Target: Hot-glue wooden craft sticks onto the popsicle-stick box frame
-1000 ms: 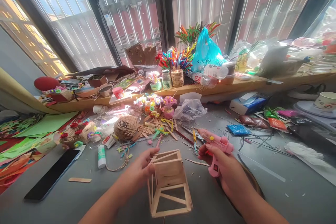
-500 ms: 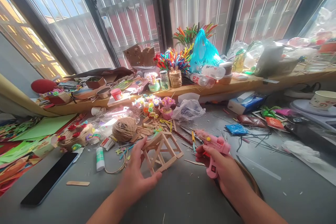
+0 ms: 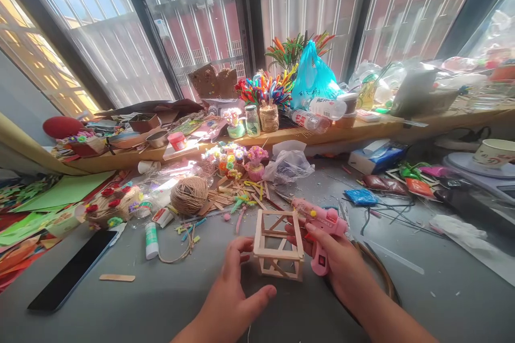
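Both forearms reach forward from the bottom edge. The left hand (image 3: 235, 292) lies palm down, fingers spread and slightly curled, thumb stretched out to the right. The right hand (image 3: 336, 260) is curled into a closed grip, knuckles up.

Both forearms enter bare from six o'clock, sleeveless as far as shown, and the left hand (image 3: 231, 300) and right hand (image 3: 336, 257) wear no gloves, rings or watch

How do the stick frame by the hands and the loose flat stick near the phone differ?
The stick frame stands upright as an open box of many joined sticks; the loose stick is single and lies flat. The frame sits between the left hand and right hand; the stick lies apart, untouched. Both are pale wood.
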Action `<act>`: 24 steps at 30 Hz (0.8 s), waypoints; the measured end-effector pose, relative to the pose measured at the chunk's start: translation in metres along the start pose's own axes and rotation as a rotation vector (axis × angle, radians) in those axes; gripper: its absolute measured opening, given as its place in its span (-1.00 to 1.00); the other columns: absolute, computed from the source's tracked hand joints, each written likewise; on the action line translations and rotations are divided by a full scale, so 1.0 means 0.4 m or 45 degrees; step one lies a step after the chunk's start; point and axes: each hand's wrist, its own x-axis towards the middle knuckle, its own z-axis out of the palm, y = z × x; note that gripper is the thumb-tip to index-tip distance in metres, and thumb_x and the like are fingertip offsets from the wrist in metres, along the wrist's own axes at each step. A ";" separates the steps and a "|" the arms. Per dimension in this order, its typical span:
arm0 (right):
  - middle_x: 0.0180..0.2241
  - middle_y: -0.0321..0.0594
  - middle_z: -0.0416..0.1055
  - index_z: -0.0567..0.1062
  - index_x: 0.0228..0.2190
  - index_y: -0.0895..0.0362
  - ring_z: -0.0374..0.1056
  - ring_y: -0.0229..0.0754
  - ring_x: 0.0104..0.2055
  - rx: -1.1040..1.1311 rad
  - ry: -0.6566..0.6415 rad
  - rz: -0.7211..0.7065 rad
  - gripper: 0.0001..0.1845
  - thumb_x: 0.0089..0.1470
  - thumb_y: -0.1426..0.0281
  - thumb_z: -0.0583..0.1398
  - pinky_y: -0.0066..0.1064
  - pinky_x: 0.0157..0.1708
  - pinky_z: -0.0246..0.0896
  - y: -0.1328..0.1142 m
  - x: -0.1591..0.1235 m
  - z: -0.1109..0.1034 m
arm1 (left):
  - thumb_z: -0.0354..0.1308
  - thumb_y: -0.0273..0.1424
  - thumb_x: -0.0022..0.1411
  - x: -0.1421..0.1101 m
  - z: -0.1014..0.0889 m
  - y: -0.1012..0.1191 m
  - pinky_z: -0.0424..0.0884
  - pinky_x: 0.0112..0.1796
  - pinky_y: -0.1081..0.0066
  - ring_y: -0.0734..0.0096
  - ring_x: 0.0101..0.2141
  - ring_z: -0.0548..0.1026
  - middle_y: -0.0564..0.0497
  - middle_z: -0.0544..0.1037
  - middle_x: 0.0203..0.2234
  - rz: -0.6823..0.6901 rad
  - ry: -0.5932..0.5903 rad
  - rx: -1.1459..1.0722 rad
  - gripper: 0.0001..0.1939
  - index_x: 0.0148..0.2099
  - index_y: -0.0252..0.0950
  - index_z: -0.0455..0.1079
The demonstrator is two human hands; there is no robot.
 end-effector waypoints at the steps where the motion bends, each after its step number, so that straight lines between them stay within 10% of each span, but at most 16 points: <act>1: -0.07 -0.09 0.74 0.68 0.03 0.06 0.64 0.20 0.03 -0.013 0.020 0.017 -0.37 -0.05 0.11 0.56 -0.11 -0.03 0.58 0.000 0.001 -0.003 | 0.36 0.01 0.26 0.002 -0.002 -0.002 0.41 0.27 -0.08 -0.13 0.26 0.46 -0.24 0.34 0.35 -0.040 -0.016 -0.001 -0.22 0.38 -0.08 0.17; 8: -0.21 -0.09 0.72 0.71 -0.16 0.12 0.64 0.16 -0.16 -0.125 0.095 -0.049 -0.50 -0.10 0.11 0.55 -0.17 -0.22 0.58 -0.009 0.005 -0.011 | 0.52 -0.10 0.10 0.090 -0.024 -0.007 0.12 0.43 -0.14 -0.19 0.51 0.03 -0.24 0.04 0.54 0.118 -0.137 -0.160 0.26 0.59 -0.03 -0.23; 13: -0.35 -0.24 0.64 0.66 -0.33 0.09 0.54 -0.08 -0.33 -0.103 0.275 -0.171 -0.62 -0.13 0.14 0.55 -0.39 -0.42 0.46 -0.041 0.012 -0.015 | 0.59 -0.17 0.02 0.097 -0.050 0.012 0.13 0.40 -0.22 -0.27 0.44 0.20 -0.19 0.15 0.51 0.085 -0.284 -0.139 0.27 0.59 0.04 -0.09; 19: -0.38 -0.30 0.60 0.62 -0.30 0.08 0.49 -0.14 -0.35 -0.052 0.365 -0.198 -0.59 -0.17 0.19 0.55 -0.39 -0.37 0.49 -0.055 0.029 -0.021 | 0.44 0.36 -0.14 0.096 -0.121 0.009 0.05 0.42 -0.23 -0.36 0.47 0.12 -0.25 0.16 0.51 0.226 -0.379 -0.094 0.45 0.62 -0.07 -0.09; 21: -0.40 -0.29 0.59 0.61 -0.34 0.10 0.48 -0.16 -0.36 -0.051 0.380 -0.174 -0.60 -0.17 0.19 0.55 -0.43 -0.41 0.45 -0.055 0.028 -0.019 | -0.05 0.35 0.34 0.152 -0.135 0.017 0.28 0.34 -0.08 -0.16 0.42 0.27 -0.22 0.25 0.47 0.301 -0.225 -0.085 0.00 0.59 -0.09 0.01; 24: -0.41 -0.27 0.58 0.62 -0.38 0.12 0.46 -0.19 -0.38 -0.063 0.386 -0.150 -0.61 -0.18 0.18 0.56 -0.46 -0.47 0.40 -0.054 0.025 -0.017 | -0.12 -0.12 0.60 0.272 -0.133 0.039 0.34 0.28 0.02 0.01 0.28 0.43 -0.19 0.49 0.31 0.458 -0.022 0.684 -0.47 0.44 -0.13 0.34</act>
